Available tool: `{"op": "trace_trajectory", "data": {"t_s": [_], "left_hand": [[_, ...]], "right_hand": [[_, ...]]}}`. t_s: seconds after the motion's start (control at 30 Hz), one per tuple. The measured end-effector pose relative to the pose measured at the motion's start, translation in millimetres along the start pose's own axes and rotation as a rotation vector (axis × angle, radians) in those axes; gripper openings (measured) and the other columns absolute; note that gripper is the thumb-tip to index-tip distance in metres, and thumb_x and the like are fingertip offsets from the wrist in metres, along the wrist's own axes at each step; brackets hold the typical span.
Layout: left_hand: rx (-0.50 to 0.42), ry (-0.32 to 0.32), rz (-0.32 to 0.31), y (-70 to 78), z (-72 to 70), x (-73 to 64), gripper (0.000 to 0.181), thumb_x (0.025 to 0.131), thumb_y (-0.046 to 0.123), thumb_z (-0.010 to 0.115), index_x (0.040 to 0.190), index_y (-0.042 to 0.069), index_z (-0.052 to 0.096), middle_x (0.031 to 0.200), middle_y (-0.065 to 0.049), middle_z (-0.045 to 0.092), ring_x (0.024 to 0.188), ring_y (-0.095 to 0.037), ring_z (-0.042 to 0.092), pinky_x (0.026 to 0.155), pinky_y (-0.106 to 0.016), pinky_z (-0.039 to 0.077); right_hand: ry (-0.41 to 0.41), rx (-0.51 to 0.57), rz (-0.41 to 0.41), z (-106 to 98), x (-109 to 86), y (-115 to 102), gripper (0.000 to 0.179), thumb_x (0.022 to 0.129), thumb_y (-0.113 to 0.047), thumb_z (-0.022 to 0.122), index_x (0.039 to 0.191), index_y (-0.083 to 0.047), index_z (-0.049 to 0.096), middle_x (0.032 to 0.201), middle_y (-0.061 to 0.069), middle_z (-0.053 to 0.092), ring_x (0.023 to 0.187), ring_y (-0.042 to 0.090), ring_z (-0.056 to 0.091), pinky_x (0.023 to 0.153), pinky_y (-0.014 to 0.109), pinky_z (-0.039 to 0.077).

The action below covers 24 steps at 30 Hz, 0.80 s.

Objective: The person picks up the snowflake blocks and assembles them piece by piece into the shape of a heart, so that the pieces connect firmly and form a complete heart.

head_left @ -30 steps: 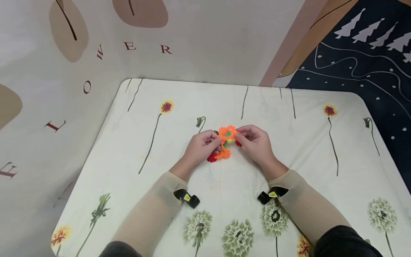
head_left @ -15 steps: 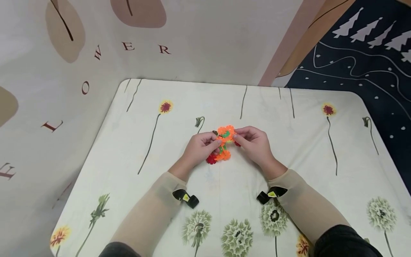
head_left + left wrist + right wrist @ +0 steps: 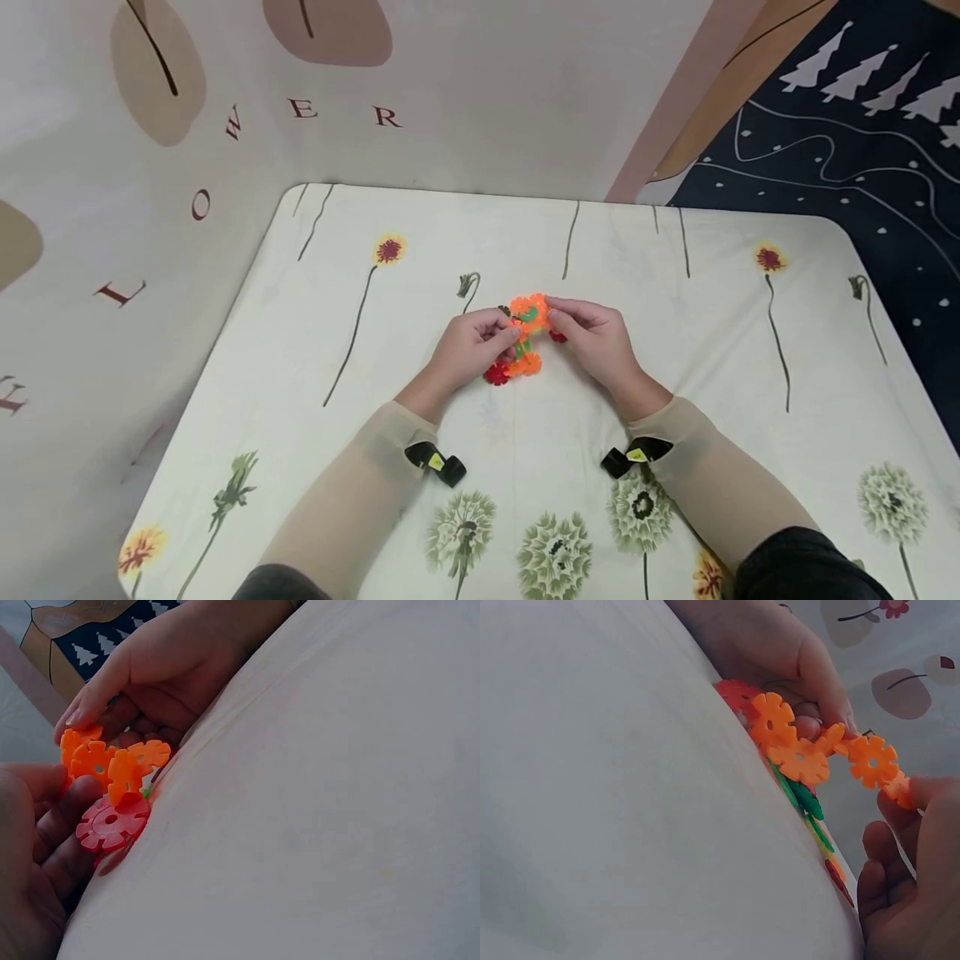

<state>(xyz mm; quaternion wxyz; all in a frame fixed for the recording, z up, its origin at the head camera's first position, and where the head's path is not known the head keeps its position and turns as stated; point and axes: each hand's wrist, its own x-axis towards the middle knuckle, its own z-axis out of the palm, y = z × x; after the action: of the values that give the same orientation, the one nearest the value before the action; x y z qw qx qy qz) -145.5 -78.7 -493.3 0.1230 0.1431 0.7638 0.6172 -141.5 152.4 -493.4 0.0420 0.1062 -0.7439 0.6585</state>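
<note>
Interlocked notched plastic discs, mostly orange [image 3: 528, 310], are held between the two hands over the middle of the table. My left hand [image 3: 465, 346] pinches an orange part of the chain between thumb and fingers. On the other side, my right hand [image 3: 600, 342] pinches the end orange disc [image 3: 898, 789]. A red disc [image 3: 112, 823] and another orange disc [image 3: 527, 363] hang below the left fingertips. Green discs [image 3: 806, 801] and a dark red one [image 3: 838, 882] show low against the cloth in the right wrist view. The fingers partly hide the joints.
A white cloth with printed flowers covers the table [image 3: 517, 467]. Behind it rises a pale printed wall hanging [image 3: 495, 108], with a dark tree-patterned cloth [image 3: 825, 158] at right. Each wrist wears a small black camera [image 3: 450, 471].
Both hands stay almost in place with the same grip. The right index finger looks a little straighter, and the lower red and orange discs have shifted slightly.
</note>
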Motion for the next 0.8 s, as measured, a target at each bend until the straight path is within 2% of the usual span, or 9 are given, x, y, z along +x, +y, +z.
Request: {"op": "trace_trajectory", "data": {"t_s": [0.17, 0.23, 0.33, 0.47, 0.6, 0.8], "left_hand": [[-0.028, 0.022, -0.023, -0.3, 0.1, 0.0, 0.016, 0.104, 0.019, 0.073, 0.09, 0.01, 0.071, 0.081, -0.005, 0.074, 0.074, -0.024, 0.07, 0.06, -0.026, 0.055], [-0.034, 0.023, -0.025, 0.1, 0.1, -0.2, 0.016, 0.104, 0.018, 0.073, 0.091, 0.01, 0.071, 0.081, -0.005, 0.074, 0.075, -0.024, 0.071, 0.062, -0.027, 0.056], [-0.045, 0.022, -0.021, 0.2, 0.5, 0.1, 0.016, 0.104, 0.017, 0.073, 0.091, 0.009, 0.07, 0.082, -0.006, 0.074, 0.076, -0.024, 0.071, 0.066, -0.028, 0.059], [-0.033, 0.011, 0.004, -0.1, 0.3, 0.0, 0.017, 0.103, 0.017, 0.073, 0.089, 0.01, 0.069, 0.079, -0.006, 0.072, 0.072, -0.025, 0.069, 0.064, -0.028, 0.057], [0.011, -0.012, 0.038, -0.4, -0.2, -1.0, 0.014, 0.102, 0.014, 0.073, 0.089, 0.011, 0.069, 0.076, -0.005, 0.07, 0.069, -0.025, 0.066, 0.062, -0.028, 0.053], [0.045, -0.025, 0.079, -0.9, -1.2, -1.4, 0.01, 0.101, 0.012, 0.073, 0.092, 0.011, 0.07, 0.077, -0.004, 0.069, 0.07, -0.023, 0.067, 0.066, -0.028, 0.053]], "right_hand": [[0.023, -0.014, -0.043, 0.4, 0.4, -1.6, 0.03, 0.105, 0.001, 0.063, 0.135, 0.007, 0.068, 0.117, 0.024, 0.072, 0.097, 0.013, 0.069, 0.088, 0.022, 0.057], [0.023, -0.02, -0.056, 0.3, 0.7, -1.6, 0.029, 0.105, 0.002, 0.063, 0.133, 0.008, 0.068, 0.115, 0.025, 0.071, 0.095, 0.016, 0.068, 0.086, 0.022, 0.057], [0.001, -0.034, -0.06, 0.4, 0.7, -2.0, 0.024, 0.103, 0.002, 0.067, 0.126, 0.006, 0.072, 0.103, 0.023, 0.07, 0.084, 0.024, 0.067, 0.078, 0.022, 0.057], [-0.023, -0.052, -0.06, 0.9, 0.4, -1.4, 0.024, 0.1, 0.003, 0.071, 0.124, 0.004, 0.075, 0.091, 0.021, 0.069, 0.074, 0.029, 0.065, 0.073, 0.021, 0.057], [-0.049, -0.022, -0.06, 1.1, 0.1, -0.7, 0.027, 0.099, 0.006, 0.07, 0.127, 0.007, 0.074, 0.094, 0.025, 0.073, 0.076, 0.025, 0.068, 0.076, 0.021, 0.057], [-0.077, -0.023, -0.083, 0.3, 0.2, 0.8, 0.03, 0.099, 0.008, 0.069, 0.129, 0.007, 0.072, 0.097, 0.026, 0.075, 0.077, 0.023, 0.067, 0.079, 0.021, 0.057]]}}
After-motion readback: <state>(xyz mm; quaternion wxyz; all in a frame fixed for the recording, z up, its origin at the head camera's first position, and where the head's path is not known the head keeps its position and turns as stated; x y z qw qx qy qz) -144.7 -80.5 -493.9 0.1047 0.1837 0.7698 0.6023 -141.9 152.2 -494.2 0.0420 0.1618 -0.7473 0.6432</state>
